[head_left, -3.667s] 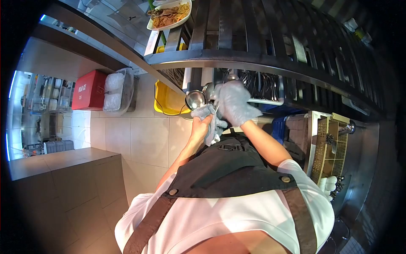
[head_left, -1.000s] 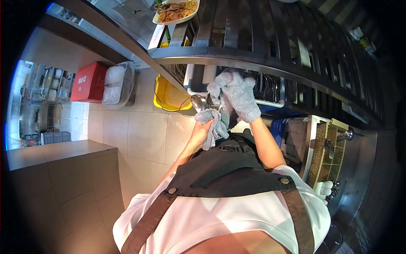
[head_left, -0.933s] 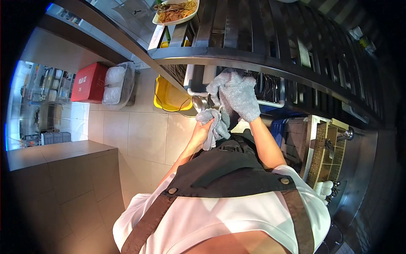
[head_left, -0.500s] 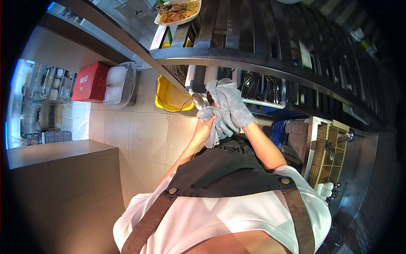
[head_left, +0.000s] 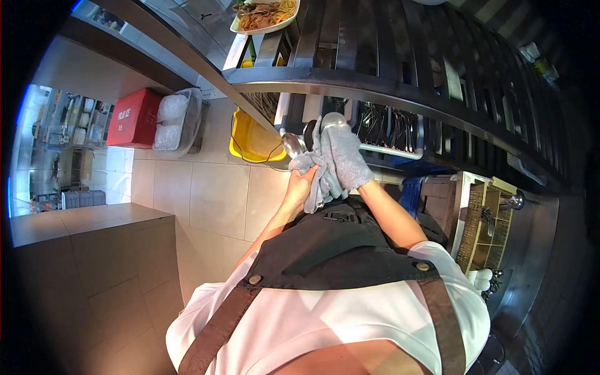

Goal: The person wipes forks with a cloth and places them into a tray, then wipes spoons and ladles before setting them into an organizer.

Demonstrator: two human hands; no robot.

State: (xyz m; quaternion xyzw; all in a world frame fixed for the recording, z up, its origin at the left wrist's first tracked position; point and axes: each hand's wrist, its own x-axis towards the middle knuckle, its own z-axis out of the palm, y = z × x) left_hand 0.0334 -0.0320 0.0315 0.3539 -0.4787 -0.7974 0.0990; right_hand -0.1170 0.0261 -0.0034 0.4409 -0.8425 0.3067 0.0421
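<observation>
My left hand (head_left: 302, 180) is closed around a bunched part of a grey cloth (head_left: 325, 184). Shiny metal spoons (head_left: 292, 145) stick out above it, their handles hidden in the folds. The same cloth covers my right hand (head_left: 347, 165) like a mitt, so its fingers do not show. Past the cloth's upper end, beside my right hand's covered fingertips, the rounded bowl of another metal spoon (head_left: 334, 119) shows. Between the two groups lies a dark, spoon-like piece (head_left: 309, 131). Both hands are close together in front of my black apron (head_left: 337, 250).
Under the slatted metal shelf (head_left: 300, 76) stands a tray of cutlery (head_left: 389, 128). A plate of food (head_left: 265, 28) sits on top. At left are a yellow bucket (head_left: 255, 140) and a red box (head_left: 132, 119); at right, a wicker cutlery basket (head_left: 484, 225).
The cloth over my right hand has shifted slightly, and more of the spoon bowl above it shows. The spoons by my left hand have moved slightly up and left.
</observation>
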